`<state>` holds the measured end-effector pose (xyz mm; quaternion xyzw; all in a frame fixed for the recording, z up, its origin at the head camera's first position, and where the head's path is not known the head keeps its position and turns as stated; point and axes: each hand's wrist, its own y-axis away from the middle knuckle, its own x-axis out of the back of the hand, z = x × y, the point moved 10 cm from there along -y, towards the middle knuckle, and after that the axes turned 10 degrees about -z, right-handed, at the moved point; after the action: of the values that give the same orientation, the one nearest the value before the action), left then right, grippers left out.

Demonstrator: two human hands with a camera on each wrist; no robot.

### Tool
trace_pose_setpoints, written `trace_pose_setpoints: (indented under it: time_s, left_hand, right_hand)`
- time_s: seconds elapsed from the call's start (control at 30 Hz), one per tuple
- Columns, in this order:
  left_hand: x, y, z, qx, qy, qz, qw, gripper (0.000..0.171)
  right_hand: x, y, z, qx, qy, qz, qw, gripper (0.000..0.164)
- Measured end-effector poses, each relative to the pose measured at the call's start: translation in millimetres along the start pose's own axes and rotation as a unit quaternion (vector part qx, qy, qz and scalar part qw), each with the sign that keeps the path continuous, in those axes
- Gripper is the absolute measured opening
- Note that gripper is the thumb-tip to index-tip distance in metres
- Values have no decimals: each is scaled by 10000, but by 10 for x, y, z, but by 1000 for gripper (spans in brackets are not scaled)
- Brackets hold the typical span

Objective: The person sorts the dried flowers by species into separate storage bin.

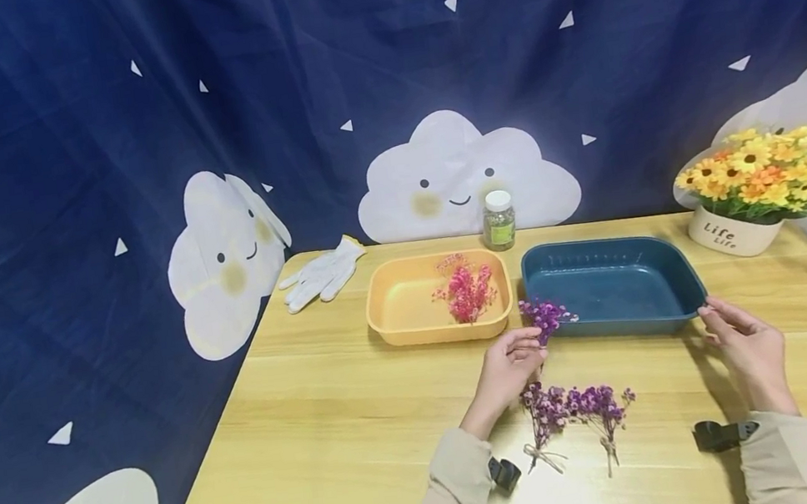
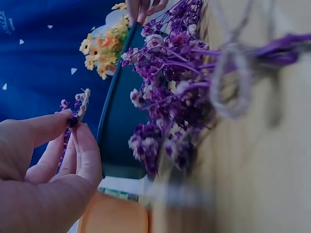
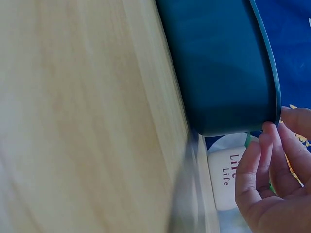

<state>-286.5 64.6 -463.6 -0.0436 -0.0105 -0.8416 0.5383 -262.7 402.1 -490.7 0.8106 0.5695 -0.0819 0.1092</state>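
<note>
My left hand (image 1: pixel 506 371) pinches the stems of a small bunch of purple dried flowers (image 1: pixel 546 316) between thumb and fingertips, by the near left corner of a dark blue plastic tray (image 1: pixel 608 290). In the left wrist view, thumb and fingertips meet on the tied stem end (image 2: pixel 81 107). At the tray's near right corner, my right hand (image 1: pixel 751 345) holds the rim between thumb and fingers, as the right wrist view also shows. Two more purple bunches, one on the left (image 1: pixel 544 413) and one on the right (image 1: pixel 604 410), lie on the table, their stems tied with twine.
A yellow-orange tray (image 1: pixel 402 338) holding pink dried flowers (image 1: pixel 467 290) stands left of the blue one. Behind are a white-lidded jar (image 1: pixel 499 223) and, farther left, a white glove (image 1: pixel 323 277). A white pot (image 1: pixel 730 235) of yellow artificial flowers stands at the back right.
</note>
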Motion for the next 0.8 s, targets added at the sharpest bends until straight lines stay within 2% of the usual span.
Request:
trace_pose_setpoints:
  time_s: [0.1,0.37,0.47,0.63,0.8]
  left_hand:
    - [-69,-138,58,-63,-138,-81,9999,32]
    - [-186,-470,160,155,-146,-128,9997,33]
    - [-208,-599,201,147,-324,-115,9993,32]
    - [-229,-809,245,126,-471,118,9987,30]
    - [-204,-923,314,-32,-508,444,9977,30]
  right_hand:
    - [4,-18,-10,12,-5,-10,10000,18]
    - [21,38,52,-148,80,67,9998,19]
    - [31,45,63,-170,51,114,9998,19]
    - [52,31,69,-169,-21,114,9998,18]
    - [2,43,19,-175,99,128,9997,19]
